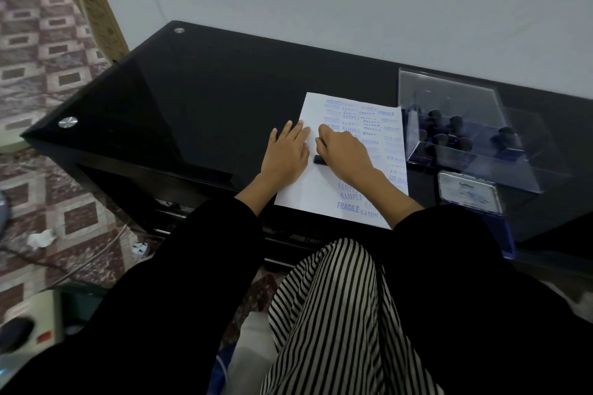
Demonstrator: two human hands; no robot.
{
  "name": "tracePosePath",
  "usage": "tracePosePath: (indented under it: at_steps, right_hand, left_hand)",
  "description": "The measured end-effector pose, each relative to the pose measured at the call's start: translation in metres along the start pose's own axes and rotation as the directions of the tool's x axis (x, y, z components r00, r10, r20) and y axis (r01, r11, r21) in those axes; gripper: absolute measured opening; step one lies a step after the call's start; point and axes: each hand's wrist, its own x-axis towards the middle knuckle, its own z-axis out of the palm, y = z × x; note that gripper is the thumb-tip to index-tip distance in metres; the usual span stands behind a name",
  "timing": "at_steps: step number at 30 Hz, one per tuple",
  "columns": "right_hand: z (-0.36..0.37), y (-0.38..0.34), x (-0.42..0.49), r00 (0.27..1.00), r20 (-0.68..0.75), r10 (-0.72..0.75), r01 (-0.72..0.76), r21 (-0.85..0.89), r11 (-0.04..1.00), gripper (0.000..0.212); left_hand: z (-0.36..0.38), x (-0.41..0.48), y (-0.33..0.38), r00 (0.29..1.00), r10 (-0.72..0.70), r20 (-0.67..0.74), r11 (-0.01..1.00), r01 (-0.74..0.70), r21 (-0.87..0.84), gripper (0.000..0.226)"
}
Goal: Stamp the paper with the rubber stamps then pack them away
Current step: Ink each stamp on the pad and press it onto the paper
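Observation:
A white sheet of paper [305,189] lies on the black glass table [205,90], covered with blue prints such as SAMPLE, FRAGILE and AIR MAIL. My left hand [286,151] lies flat on the paper's left edge with fingers straight. My right hand [345,149] is curled over a black rubber stamp [320,160] and presses it onto the paper; only the stamp's base shows below the palm. A clear plastic box [462,167] to the right holds several dark-handled stamps [449,133], its lid standing open behind it.
A blue ink pad [470,192] with its lid sits at the table's front right, just below the clear box. A white wall rises behind the table. To the left is patterned floor with cables and a crumpled white scrap.

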Motion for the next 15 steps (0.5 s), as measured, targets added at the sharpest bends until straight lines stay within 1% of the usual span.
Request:
tracePosePath:
  at_steps: [8, 15]
  right_hand:
    - [0.0052, -0.0021, -0.0046, 1.0, -0.016, 0.016, -0.017, -0.039, 0.999, 0.014]
    - [-0.0011, -0.0018, 0.001, 1.0, 0.0, 0.01, -0.01, -0.015, 1.0, 0.017]
  left_hand:
    - [-0.0009, -0.0002, 0.0003, 1.0, -0.003, 0.012, 1.0, 0.003, 0.026, 0.047]
    - [-0.0012, -0.0005, 0.0009, 1.0, -0.005, 0.005, 1.0, 0.005, 0.011, 0.046]
